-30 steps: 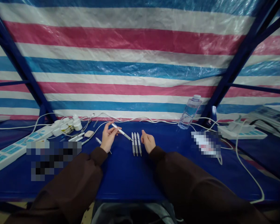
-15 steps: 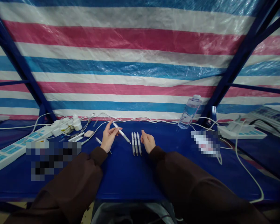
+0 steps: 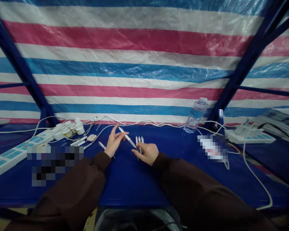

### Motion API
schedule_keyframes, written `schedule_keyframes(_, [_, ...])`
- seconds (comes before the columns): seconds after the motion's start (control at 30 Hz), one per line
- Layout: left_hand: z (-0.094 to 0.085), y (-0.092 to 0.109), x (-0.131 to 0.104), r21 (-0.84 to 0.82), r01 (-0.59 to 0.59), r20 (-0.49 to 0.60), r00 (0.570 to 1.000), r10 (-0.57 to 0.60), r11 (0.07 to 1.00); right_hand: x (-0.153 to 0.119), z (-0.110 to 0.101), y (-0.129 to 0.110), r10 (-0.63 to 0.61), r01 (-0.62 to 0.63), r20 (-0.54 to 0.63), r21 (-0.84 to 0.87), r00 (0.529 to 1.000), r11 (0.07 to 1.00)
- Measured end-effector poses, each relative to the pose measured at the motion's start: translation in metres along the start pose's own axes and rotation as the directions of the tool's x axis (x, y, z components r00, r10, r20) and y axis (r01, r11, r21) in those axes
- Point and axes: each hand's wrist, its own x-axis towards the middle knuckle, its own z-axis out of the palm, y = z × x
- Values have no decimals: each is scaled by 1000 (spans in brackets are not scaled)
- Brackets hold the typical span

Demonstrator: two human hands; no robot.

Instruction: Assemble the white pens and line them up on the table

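My left hand [image 3: 113,141] is closed on a white pen [image 3: 127,138], pinched between thumb and fingers and slanting down to the right. Its tip reaches my right hand [image 3: 147,153], whose thumb and forefinger are parted around that end; whether they touch it is hard to make out. Under and beyond my right hand lie three white pens [image 3: 139,140] side by side, their lower parts mostly covered by the fingers. Another white pen [image 3: 101,145] rests on the table left of my left hand, partly hidden behind it.
On the blue table [image 3: 132,186], a power strip [image 3: 21,152] with plugs and several small items lie at left. A water bottle [image 3: 196,115] stands back right, near a second power strip [image 3: 251,137]. White cables [image 3: 156,124] run along the back edge.
My right hand has moved left over the three pens, and its fingers have opened around the held pen's tip. My left hand has shifted slightly right with the pen.
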Motion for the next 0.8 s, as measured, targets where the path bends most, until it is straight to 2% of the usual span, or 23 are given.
schedule_keyframes(0.13, [1,-2,-1,66,-7,55,998,3,998,-1,1,-6,-51,55,54,-76,997,996])
schedule_keyframes(0.23, [-1,-7,-1,245,-50,70,997,34,968,-3,1,-9,-58,65,59,-128,997,990])
schedule_keyframes(0.3, [-2,-10,-2,426,-126,119,989,82,896,-4,3,-10,-74,82,56,-159,996,984])
schedule_keyframes(0.4, [-4,-12,-5,608,-306,287,945,157,733,-5,6,-11,-95,104,55,-187,994,977])
schedule_keyframes(0.5, [-4,-12,-8,697,-435,450,884,124,570,-7,9,-10,-89,100,62,-204,994,974])
schedule_keyframes(0.57, [-5,-13,-8,729,-482,511,856,81,486,-7,10,-10,-85,98,69,-214,994,972])
schedule_keyframes(0.7, [-6,-15,-8,747,-532,564,824,42,399,-6,9,-11,-121,135,79,-203,990,970])
schedule_keyframes(0.8, [-6,-19,-7,728,-555,592,805,38,401,-6,6,-12,-147,160,101,-136,984,978])
